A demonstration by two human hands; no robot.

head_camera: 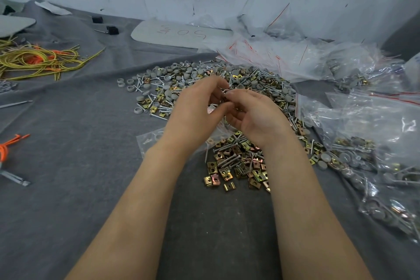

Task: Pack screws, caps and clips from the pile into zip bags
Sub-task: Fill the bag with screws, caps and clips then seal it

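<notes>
Two bare hands met at the centre of the frame, just above the near edge of the pile of grey caps, silver screws and brass-coloured clips. The left hand and the right hand were together, fingertips touching. Both sets of fingers curled around small metal parts pinched between them, though which kind of part could not be told. A thin clear zip bag lay flat on the grey cloth, partly under the left wrist, with a few pieces showing inside it. Below the hands, lower centre, a smaller heap of mostly clips with some screws lay apart from the main pile. Along the right side of the frame lay filled bags, caps and screws visible through the plastic. Towards the upper right, a loose heap of empty bags with red seal lines sat against the wall. At the upper left lay a tangle of yellow-green wires mixed with orange strands, and an orange cord lay at the left edge. A pale grey board with handwriting rested flat at upper centre, with two small black blocks to its left.
</notes>
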